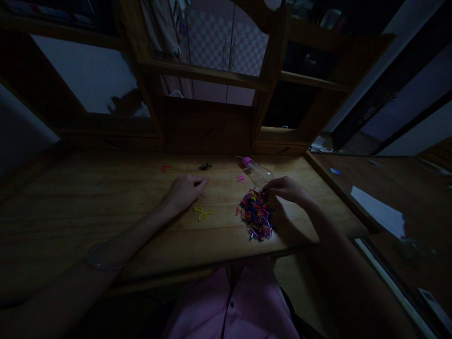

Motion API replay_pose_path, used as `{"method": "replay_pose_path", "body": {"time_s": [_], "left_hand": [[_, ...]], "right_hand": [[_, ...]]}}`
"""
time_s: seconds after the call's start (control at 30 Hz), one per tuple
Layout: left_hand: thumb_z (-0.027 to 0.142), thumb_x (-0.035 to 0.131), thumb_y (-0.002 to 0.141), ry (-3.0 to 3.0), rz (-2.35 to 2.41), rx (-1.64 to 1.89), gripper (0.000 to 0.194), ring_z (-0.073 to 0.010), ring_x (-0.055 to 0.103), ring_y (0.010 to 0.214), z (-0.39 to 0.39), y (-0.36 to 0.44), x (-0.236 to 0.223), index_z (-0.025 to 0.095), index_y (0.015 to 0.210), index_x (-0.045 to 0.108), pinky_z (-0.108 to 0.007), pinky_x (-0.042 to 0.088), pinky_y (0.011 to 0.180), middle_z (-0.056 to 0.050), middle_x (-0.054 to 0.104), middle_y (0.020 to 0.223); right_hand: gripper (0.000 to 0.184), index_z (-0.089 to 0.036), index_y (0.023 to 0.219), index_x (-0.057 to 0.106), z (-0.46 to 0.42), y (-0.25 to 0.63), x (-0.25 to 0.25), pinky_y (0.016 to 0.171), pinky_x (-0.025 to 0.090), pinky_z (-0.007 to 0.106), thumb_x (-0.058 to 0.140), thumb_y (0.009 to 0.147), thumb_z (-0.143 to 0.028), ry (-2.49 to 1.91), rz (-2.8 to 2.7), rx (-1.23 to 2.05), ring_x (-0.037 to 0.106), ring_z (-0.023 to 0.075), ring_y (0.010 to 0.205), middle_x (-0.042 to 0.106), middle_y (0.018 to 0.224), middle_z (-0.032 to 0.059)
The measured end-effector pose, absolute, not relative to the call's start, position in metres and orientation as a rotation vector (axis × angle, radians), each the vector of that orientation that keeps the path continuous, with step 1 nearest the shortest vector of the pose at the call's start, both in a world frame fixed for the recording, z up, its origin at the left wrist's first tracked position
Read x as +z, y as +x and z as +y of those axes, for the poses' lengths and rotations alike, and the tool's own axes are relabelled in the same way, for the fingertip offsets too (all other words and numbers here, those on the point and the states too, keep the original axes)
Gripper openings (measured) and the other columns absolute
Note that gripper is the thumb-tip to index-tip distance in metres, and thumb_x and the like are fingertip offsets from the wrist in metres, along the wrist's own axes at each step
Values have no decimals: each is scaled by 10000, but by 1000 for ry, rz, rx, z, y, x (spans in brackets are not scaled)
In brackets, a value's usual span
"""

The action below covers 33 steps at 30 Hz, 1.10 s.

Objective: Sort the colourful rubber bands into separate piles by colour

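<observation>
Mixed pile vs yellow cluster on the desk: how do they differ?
Color: the mixed pile is multicolored; the yellow cluster is all yellow.
Size: the mixed pile is a large heap; the yellow cluster is just a few pieces.
Hands: the right hand's fingertips are at the mixed pile; none touch the yellow cluster.
Shared: both lie on the wooden desktop.

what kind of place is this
Probably a room in a home, perhaps a bedroom: there is a wooden desk with built-in shelving, checked cupboard doors, and hanging cloth beside them. The dim light hides much else.
</observation>
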<state>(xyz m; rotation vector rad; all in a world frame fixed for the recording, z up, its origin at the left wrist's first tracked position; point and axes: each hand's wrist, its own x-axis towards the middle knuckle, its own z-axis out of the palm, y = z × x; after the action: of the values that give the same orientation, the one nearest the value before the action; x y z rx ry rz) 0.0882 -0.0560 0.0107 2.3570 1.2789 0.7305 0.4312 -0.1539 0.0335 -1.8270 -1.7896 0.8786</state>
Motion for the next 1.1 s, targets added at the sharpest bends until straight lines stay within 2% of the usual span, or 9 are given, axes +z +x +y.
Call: {"method": "replay_pose_path", "body": {"time_s": [0.13,0.33,0.63,0.83,1.1], "left_hand": [[408,412,919,2355,1267,724,459,-148,472,487,-56,88,10,177,556,571,-280,249,544,-15,516,474],[397,425,912,2328,1278,702,443,-145,491,492,-57,88,13,175,552,559,-271,251,536,-12,530,482],[413,425,918,2312,1270,715,460,-144,485,461,-57,88,13,180,539,543,-276,269,539,-7,520,459],[411,436,912,2329,1281,710,459,-147,476,482,-56,88,15,176,536,556,-277,247,533,-17,525,472],[409,416,925,2326,1273,707,466,-137,473,473,-57,88,13,173,544,543,-279,246,540,-13,519,470]], "right_hand": [[222,-165,954,762,-158,432,39,770,516,268,657,790,-272,-1824,-1723,984,677,200,862,747,950,70],[403,-149,914,772,-161,421,44,671,491,254,682,779,-518,-1912,-1685,927,665,204,794,746,859,71],[197,-175,806,776,-153,420,35,671,525,268,757,705,-343,-1908,-1595,875,677,188,720,745,784,66],[234,-169,815,769,-157,422,48,774,539,295,778,679,-360,-1800,-1463,915,689,203,806,749,827,65],[241,-189,802,757,-169,419,62,766,546,310,800,670,-386,-1759,-1363,857,684,184,771,743,824,67]]}}
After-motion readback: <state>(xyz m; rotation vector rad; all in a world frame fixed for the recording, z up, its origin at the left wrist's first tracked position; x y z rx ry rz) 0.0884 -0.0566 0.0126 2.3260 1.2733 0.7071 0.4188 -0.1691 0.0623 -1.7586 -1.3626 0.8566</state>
